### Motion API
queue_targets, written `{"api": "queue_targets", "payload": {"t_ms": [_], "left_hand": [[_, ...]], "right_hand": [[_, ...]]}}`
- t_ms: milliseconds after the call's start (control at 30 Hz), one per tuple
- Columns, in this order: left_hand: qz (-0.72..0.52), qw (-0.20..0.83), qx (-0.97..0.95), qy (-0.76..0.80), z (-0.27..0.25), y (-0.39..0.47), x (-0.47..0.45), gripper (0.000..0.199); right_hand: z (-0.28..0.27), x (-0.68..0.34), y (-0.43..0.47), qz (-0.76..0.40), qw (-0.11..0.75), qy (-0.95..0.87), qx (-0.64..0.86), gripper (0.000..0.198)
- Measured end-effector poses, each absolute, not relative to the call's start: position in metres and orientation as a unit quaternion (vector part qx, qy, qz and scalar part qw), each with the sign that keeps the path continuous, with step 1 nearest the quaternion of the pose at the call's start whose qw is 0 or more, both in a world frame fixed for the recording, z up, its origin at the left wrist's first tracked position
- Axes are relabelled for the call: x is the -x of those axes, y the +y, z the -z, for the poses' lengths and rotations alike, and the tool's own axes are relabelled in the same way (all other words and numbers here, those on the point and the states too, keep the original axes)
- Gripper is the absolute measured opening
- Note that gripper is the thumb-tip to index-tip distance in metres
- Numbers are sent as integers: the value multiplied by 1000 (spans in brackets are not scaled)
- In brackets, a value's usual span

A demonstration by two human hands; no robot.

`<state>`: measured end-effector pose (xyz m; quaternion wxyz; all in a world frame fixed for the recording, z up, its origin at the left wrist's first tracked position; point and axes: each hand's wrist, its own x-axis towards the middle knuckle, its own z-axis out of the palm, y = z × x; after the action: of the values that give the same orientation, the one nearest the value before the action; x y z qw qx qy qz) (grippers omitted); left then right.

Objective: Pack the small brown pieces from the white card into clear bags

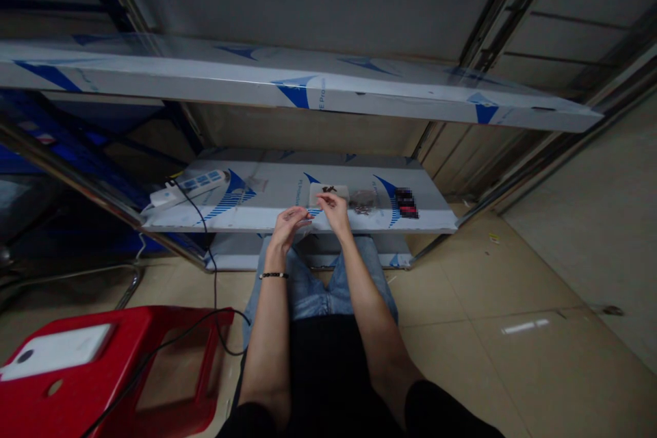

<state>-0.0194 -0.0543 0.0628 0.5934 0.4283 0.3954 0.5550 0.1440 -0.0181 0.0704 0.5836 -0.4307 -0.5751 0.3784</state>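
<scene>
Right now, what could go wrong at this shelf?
1. Small dark pieces lie just beyond the right hand; a brush could scatter them.
2. The left hand is at the shelf's front edge; anything dropped there might land in the lap or on the floor.
3. The black cable hangs loose near the left leg; shifting the leg could snag it.

White pad [342, 189], dark bits [329, 189]; red stool [126, 339], blue jeans [313, 287].

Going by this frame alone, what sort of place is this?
Probably a storeroom or workshop corner: film-covered metal shelving, a power strip on it, and a red plastic stool on tiled floor.
</scene>
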Motion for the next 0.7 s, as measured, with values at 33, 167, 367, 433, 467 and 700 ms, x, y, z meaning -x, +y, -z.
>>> {"api": "queue_targets", "payload": {"t_ms": [33, 167, 367, 433, 467, 700], "left_hand": [[-559, 608, -417, 379, -64, -55, 20, 40], [-597, 671, -339, 278, -70, -61, 22, 35], [-634, 689, -289, 200, -83, -67, 27, 28], [-626, 682, -312, 216, -84, -66, 28, 29], [-618, 677, -325, 234, -83, -65, 28, 30], [-487, 619, -436, 436, -58, -59, 21, 40]], "right_hand": [[-63, -147, -14, -377, 600, -546, 447, 28], [-29, -161, 3, -340, 640, -415, 550, 32], [-2, -189, 29, -230, 516, -467, 680, 33], [-2, -196, 41, -195, 433, -505, 720, 33], [-2, -199, 48, -186, 389, -526, 733, 34], [-8, -197, 99, -173, 268, -590, 741, 25]]}}
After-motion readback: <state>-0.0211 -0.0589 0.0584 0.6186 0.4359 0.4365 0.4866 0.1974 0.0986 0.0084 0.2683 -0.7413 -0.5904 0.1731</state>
